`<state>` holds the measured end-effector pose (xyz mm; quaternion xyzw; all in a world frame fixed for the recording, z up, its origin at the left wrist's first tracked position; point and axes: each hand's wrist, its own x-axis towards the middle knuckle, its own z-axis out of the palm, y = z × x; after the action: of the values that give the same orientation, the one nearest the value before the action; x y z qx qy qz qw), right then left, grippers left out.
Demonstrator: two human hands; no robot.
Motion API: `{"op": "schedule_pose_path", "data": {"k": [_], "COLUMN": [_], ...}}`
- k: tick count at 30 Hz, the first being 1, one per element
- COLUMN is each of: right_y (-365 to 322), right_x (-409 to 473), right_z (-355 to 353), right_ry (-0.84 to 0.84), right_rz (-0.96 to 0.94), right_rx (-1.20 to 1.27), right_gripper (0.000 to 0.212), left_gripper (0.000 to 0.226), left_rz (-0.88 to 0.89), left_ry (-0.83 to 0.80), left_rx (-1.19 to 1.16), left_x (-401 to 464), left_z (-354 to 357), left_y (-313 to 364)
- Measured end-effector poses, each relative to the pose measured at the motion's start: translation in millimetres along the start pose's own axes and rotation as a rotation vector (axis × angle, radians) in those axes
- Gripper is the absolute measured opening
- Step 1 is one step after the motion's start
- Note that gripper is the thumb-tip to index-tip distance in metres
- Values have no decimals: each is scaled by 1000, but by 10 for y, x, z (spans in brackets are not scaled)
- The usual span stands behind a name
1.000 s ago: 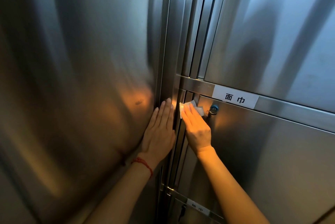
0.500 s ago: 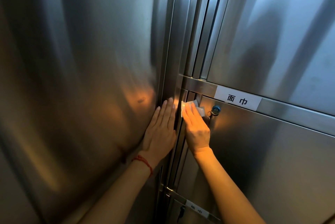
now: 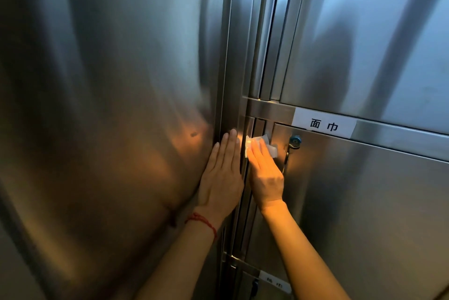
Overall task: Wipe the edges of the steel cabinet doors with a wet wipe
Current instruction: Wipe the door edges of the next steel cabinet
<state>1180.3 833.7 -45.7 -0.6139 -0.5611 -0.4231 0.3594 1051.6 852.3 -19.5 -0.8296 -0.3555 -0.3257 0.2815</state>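
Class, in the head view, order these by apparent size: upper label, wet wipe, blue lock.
Largest: upper label
wet wipe
Smallest: blue lock
The wipe lies partly under the right hand, so its rank is unsure.

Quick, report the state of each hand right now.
Left hand: open, fingers straight, flat on the steel panel.
Right hand: open, straight fingers pressing the wet wipe against the edge of the cabinet door.

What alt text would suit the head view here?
A right hand presses a white wet wipe against the left edge of a steel cabinet door, beside its blue lock. The left hand rests flat on the adjoining steel panel.
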Motion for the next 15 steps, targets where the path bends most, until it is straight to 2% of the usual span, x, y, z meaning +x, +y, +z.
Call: {"op": "schedule_pose_path", "data": {"k": [3,7,15], "right_y": [26,135,310], "right_x": [-7,79,199], "right_z": [54,13,-68], "right_ry": [18,51,-51], "right_rz": [-40,-222,-499], "right_rx": [-42,-102,-204], "right_gripper": [41,28,32], "left_gripper": [74,74,73], "left_rz": [-7,-16,-30], "left_ry": [-6,-14,-21], "left_rx": [-20,9,-29], "left_x": [2,-7,10], "left_z": [35,70,107], "left_y": [-1,1,17]}}
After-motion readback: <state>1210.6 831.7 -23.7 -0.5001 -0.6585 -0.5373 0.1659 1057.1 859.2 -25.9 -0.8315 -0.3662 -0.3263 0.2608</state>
